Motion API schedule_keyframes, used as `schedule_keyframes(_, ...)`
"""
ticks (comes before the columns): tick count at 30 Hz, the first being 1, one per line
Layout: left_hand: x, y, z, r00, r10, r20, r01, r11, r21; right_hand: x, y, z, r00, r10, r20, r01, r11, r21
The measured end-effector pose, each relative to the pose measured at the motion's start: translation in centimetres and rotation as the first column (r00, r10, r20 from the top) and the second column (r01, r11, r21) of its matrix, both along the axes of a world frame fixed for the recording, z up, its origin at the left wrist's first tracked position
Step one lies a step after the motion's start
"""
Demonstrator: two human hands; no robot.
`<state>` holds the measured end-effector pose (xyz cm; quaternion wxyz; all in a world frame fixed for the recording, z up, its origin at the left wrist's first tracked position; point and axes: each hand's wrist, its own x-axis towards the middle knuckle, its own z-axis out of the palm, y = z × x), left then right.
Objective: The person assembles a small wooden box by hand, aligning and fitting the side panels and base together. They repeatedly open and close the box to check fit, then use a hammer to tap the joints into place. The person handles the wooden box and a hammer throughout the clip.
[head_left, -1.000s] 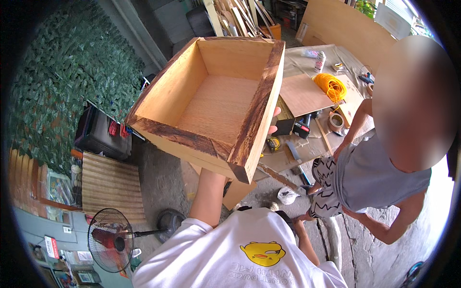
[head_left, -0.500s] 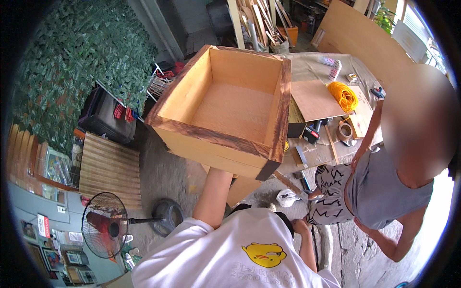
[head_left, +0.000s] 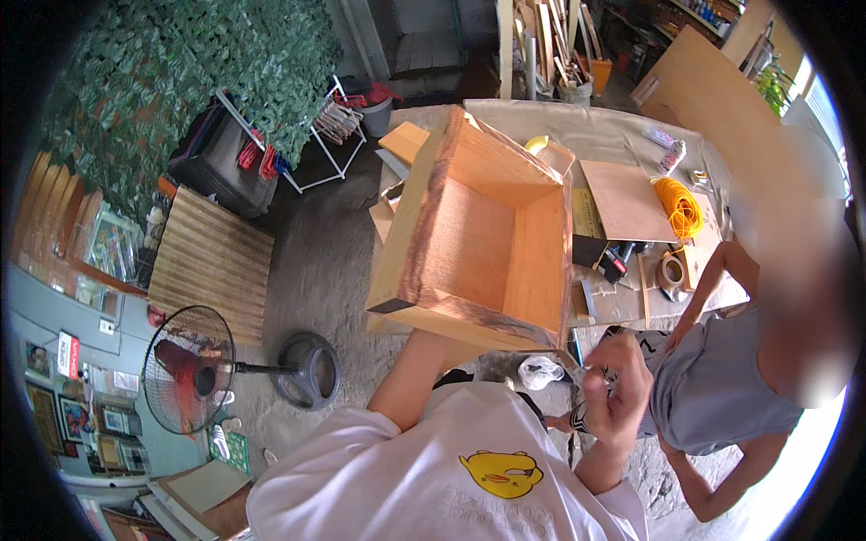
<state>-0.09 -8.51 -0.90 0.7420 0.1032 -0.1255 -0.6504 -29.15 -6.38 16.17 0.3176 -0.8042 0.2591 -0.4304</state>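
Observation:
An open wooden box (head_left: 469,234) with scorched dark edges is held up in front of me, tilted so that its bare inside shows. My left forearm (head_left: 408,371) rises to its underside, where the left hand bears it; the fingers are hidden behind the box. Just off the box's near right corner, my right hand (head_left: 618,388) is raised with its fingers curled in. Whether anything lies within those fingers cannot be made out.
A covered worktable (head_left: 505,117) behind the box carries a thin board (head_left: 622,200), orange cord (head_left: 677,207), a tape roll (head_left: 670,270) and a power drill (head_left: 618,261). A co-worker in a grey top (head_left: 722,379) stands at right. A standing fan (head_left: 189,370) is at left.
My right hand has come up from my side toward the box's near right corner. The box has turned and tilted, and the view has shifted, with the scene moving rightward around the table.

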Motion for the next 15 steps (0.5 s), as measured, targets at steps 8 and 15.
schedule_keyframes(8, -0.3, 4.0, -4.6, 0.994, -0.057, -0.093, 0.062, 0.997, 0.054, 8.8, -0.1, -3.2, 0.935, 0.188, -0.301, -0.189, 0.982, 0.028)
schedule_keyframes(15, -0.6, 6.6, -7.0, 0.971, -0.143, -0.191, 0.154, 0.987, 0.042, 10.1, 0.0, -6.9, 0.962, 0.184, -0.200, -0.151, 0.974, 0.169)
